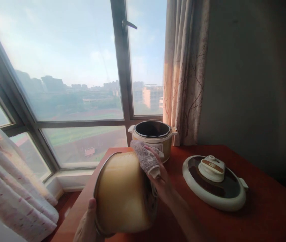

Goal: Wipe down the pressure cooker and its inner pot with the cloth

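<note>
A gold-coloured pot (122,195) with a metal rim is tipped on its side above the red-brown table. My left hand (87,218) grips it at the rim on the left, thumb showing and the other fingers mostly hidden. A greyish-purple cloth (145,158) is in my right hand (163,181), pressed against the upper right side of the pot near its base. Just behind stands a pot-shaped cooker body (168,143) with white side handles and a dark inside, its front partly covered by the cloth and my right hand.
To the right, a round lid (189,188) with a white rim, dark top and white knob lies on the table (263,198). A window (77,60) fills the left and back. Curtains (185,74) hang beside it, one (11,195) at the lower left.
</note>
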Demonstrator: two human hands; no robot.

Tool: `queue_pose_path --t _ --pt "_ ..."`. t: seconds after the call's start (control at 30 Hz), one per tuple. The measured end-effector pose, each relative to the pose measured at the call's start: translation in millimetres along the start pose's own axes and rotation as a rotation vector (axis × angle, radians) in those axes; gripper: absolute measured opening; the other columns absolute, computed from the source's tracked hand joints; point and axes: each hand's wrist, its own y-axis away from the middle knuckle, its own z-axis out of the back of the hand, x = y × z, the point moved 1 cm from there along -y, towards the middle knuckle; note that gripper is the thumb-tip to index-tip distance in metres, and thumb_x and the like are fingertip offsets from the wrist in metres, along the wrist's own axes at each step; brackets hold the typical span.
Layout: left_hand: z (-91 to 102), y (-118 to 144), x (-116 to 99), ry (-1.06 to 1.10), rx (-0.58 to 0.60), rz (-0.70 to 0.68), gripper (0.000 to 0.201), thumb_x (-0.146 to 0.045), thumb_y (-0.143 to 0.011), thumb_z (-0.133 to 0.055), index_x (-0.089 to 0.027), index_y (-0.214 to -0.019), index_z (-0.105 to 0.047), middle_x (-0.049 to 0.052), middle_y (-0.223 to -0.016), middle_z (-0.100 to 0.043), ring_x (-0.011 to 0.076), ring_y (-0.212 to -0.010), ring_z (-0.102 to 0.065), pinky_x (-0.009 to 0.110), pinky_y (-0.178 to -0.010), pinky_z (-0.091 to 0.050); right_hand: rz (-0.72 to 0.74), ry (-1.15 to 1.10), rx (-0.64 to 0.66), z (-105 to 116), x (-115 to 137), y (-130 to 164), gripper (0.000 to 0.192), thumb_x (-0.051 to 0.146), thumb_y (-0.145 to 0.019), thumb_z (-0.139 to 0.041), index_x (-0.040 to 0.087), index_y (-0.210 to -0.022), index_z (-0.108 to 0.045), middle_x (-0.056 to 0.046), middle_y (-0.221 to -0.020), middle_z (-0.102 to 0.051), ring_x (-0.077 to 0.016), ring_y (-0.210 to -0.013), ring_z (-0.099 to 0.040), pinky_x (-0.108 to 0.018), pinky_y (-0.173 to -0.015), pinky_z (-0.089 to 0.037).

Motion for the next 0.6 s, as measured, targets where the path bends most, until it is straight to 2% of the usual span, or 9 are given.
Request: queue_pose_path --t 0.1,0.17,0.23,0.3,0.4,0.5,0.6 --pt "-5.8 -1 0 0.033 -0.003 0.025 0.075 -0.055 -0.076 -0.075 -0.02 -0.14 -0.058 0.015 -0.117 -0.074 0.0405 -0.113 -0.067 0.045 -0.078 -0.063 0.163 0.269 0.201 -9 18 28 0.053 0.038 -0.091 -0.055 0.031 -0.144 -0.053 -0.003 -0.159 -0.039 -0.0272 -0.15 -0.027 -0.049 -0.122 -0.024" --pt "-11.6 -3 -1 0.124 0.011 0.04 0.073 -0.056 -0.08 -0.07 -0.021 -0.143 -0.055 0.014 -0.122 -0.073 0.0382 -0.119 -0.064 0.045 -0.09 -0.059 0.236 0.429 0.29 -12 13 52 0.054 0.037 -0.089 -0.063 0.036 -0.142 -0.054 0.0 -0.16 -0.037 -0.0284 -0.151 -0.025 -0.049 -0.121 -0.027" --pt "-15.5 -7 -2 0.192 0.003 0.051 0.072 -0.057 -0.083 -0.065 -0.022 -0.145 -0.053 0.012 -0.124 -0.072 0.0361 -0.124 -0.061 0.044 -0.1 -0.054 0.28 0.53 0.314 -11 -5 77 0.049 0.034 -0.09 -0.066 0.042 -0.138 -0.057 0.002 -0.158 -0.041 -0.0281 -0.149 -0.03 -0.049 -0.119 -0.032" --pt "-16.1 -10 -1 0.197 -0.033 0.043 0.072 -0.058 -0.085 -0.062 -0.022 -0.146 -0.051 0.009 -0.124 -0.072 0.0341 -0.126 -0.06 0.043 -0.104 -0.051 0.276 0.533 0.268 -9 -30 99 0.047 0.032 -0.091 -0.066 0.044 -0.135 -0.058 0.001 -0.155 -0.045 -0.029 -0.147 -0.032 -0.051 -0.117 -0.036" --pt "-13.1 -14 0 0.157 -0.066 0.01 0.07 -0.055 -0.086 -0.063 -0.024 -0.147 -0.05 0.007 -0.122 -0.073 0.0318 -0.125 -0.061 0.041 -0.103 -0.052 0.147 0.363 0.123 -9 -73 118 0.044 0.034 -0.092 -0.063 0.047 -0.134 -0.058 0.002 -0.15 -0.051 -0.0272 -0.144 -0.04 -0.052 -0.116 -0.039" --pt "-11.0 -16 -3 0.133 -0.042 -0.046 0.074 -0.051 -0.083 -0.069 -0.025 -0.148 -0.047 0.006 -0.124 -0.072 0.0327 -0.124 -0.061 0.042 -0.101 -0.054 0.012 0.236 -0.046 -15 -110 116 0.044 0.035 -0.101 -0.042 0.041 -0.144 -0.05 -0.003 -0.147 -0.055 -0.0235 -0.136 -0.051 -0.048 -0.11 -0.047" --pt "-11.0 -16 -9 0.121 -0.025 -0.076 0.078 -0.051 -0.079 -0.073 -0.024 -0.148 -0.048 0.007 -0.127 -0.071 0.034 -0.125 -0.06 0.043 -0.101 -0.054 -0.056 0.18 -0.161 -19 -130 105 0.043 0.047 -0.097 -0.047 0.037 -0.137 -0.059 -0.006 -0.142 -0.06 -0.0282 -0.137 -0.05 -0.053 -0.117 -0.036"
